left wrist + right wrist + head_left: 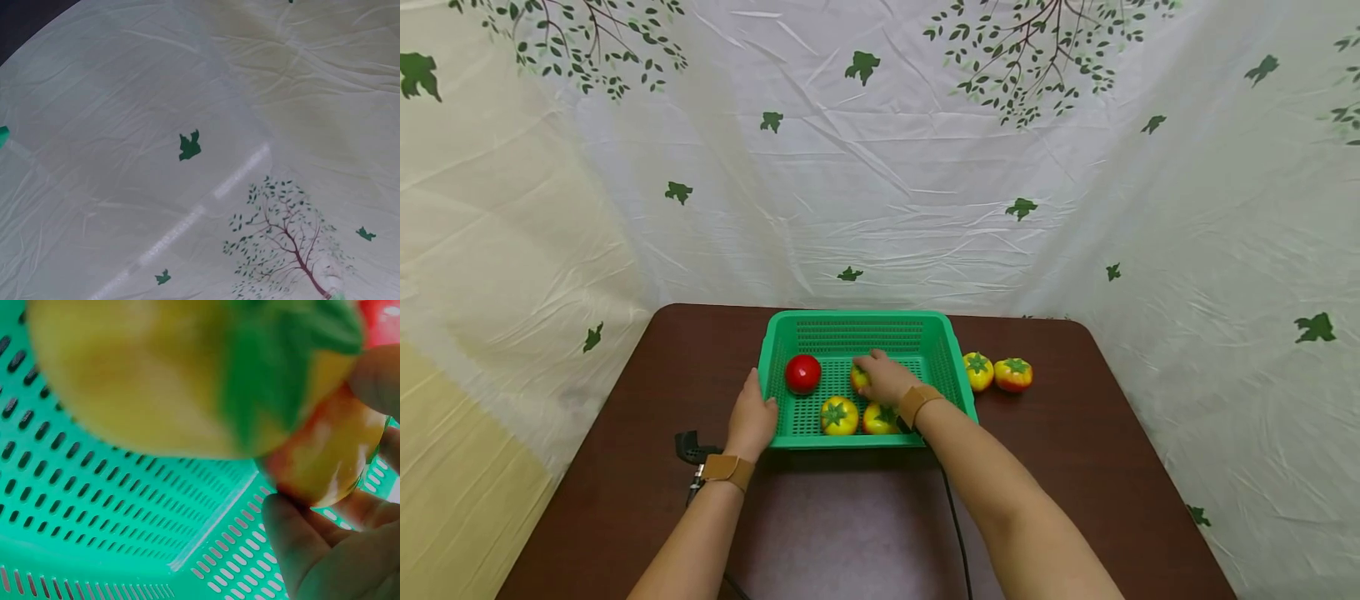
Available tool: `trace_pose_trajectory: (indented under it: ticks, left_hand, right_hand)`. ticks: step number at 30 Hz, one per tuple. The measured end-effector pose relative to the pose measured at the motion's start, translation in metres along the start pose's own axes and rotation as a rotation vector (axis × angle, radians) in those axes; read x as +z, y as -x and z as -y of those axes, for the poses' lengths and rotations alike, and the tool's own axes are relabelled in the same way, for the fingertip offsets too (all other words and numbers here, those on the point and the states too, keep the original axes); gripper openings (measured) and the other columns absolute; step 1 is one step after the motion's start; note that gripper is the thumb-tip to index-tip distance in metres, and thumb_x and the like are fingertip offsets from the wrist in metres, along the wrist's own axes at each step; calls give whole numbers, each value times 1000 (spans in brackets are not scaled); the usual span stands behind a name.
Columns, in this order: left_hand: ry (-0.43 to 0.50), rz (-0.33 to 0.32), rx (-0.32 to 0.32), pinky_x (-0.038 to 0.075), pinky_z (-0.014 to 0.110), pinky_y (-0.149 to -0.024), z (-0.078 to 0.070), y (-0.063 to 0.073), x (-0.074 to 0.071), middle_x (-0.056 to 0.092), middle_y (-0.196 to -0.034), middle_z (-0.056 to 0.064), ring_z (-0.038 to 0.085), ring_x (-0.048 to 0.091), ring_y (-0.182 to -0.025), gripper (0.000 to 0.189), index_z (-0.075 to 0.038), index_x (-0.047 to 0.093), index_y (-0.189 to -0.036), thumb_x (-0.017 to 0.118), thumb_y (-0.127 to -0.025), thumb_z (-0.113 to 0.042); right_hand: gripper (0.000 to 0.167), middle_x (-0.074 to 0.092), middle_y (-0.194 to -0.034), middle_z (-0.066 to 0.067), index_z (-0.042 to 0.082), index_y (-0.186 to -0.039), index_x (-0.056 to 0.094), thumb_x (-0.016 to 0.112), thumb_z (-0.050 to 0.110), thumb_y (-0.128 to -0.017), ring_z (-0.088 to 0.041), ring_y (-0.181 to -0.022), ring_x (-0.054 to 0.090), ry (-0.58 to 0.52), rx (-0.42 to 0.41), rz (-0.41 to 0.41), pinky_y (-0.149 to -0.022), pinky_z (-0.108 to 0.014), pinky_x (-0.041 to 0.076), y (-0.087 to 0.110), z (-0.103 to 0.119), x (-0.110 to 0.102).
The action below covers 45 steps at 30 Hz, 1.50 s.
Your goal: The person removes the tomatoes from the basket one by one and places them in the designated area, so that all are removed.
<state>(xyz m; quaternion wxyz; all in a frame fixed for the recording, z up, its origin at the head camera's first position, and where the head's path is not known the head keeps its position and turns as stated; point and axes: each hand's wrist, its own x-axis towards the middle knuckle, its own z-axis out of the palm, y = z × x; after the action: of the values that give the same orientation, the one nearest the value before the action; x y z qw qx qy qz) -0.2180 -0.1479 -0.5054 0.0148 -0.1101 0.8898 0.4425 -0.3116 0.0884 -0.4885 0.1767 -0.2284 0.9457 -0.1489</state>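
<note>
- On the table (pixel 850 525) sits the green basket (pixel 820 442).
- My left hand (pixel 751 423) rests against its left side, fingers straight; I'd brace lightly.
- My right hand (pixel 892 382), well apart, pinches a yellow-red fruit (pixel 859 380) inside; I'd ease it past its neighbours.

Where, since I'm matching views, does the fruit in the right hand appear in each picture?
Head: the fruit is below centre, partly under the right hand.
Left wrist: not in it.
Right wrist: right of centre, in that hand.
Shared landmark: green basket, head and right wrist views.
</note>
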Motion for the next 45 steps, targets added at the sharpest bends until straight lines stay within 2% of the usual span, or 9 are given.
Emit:
trace_pose_trajectory:
  ticks: [5,9,16,23,29,37,45]
  left_hand:
    - [1,-1,1,28,62,-120,2,-1,-1,25,-161,30,47,29,-148,66,4,10,-159,42,-103,-9]
    - [1,-1,6,28,61,-120,2,-1,-2,24,-162,30,47,28,-148,66,4,10,-159,42,-103,-8]
    - [2,8,8,27,62,-120,1,0,-2,23,-162,31,48,27,-148,66,5,9,-159,41,-103,-6]
    - [0,5,8,28,63,-119,3,-1,-1,24,-161,31,48,28,-148,66,4,9,-159,41,-103,-7]
    - [0,1,10,30,63,-118,4,-2,-1,26,-161,30,48,30,-147,66,4,9,-159,42,-103,-8]
    - [-5,4,18,30,62,-118,3,-2,0,25,-161,30,48,30,-147,66,5,9,-158,42,-103,-7]
    - [-4,1,17,29,62,-119,3,-1,0,24,-161,30,48,28,-148,66,6,9,-158,41,-103,-6]
  right_hand:
    - [60,39,-153,-25,8,-152,42,64,20,-98,-36,-120,59,-43,-20,-94,-97,-46,54,4,-1,-13]
    - [61,39,-154,-24,9,-152,42,65,21,-97,-35,-118,59,-55,-20,-148,-95,-46,55,14,-5,-31]
    - [61,39,-155,-23,11,-152,42,64,23,-97,-36,-118,58,-33,-31,-231,-96,-47,54,40,-16,-67]
    - [60,40,-154,-20,13,-151,44,65,24,-97,-36,-115,58,-20,-14,-314,-94,-49,53,69,-31,-87]
    - [61,37,-156,-23,11,-151,44,66,24,-96,-41,-120,56,2,4,-355,-95,-53,53,94,-48,-93]
    - [62,32,-158,-25,9,-152,41,64,24,-97,-45,-129,50,-45,87,-392,-103,-60,48,130,-77,-92]
    - [64,29,-159,-28,7,-153,38,63,24,-97,-48,-140,40,-70,134,-396,-111,-64,39,149,-97,-83]
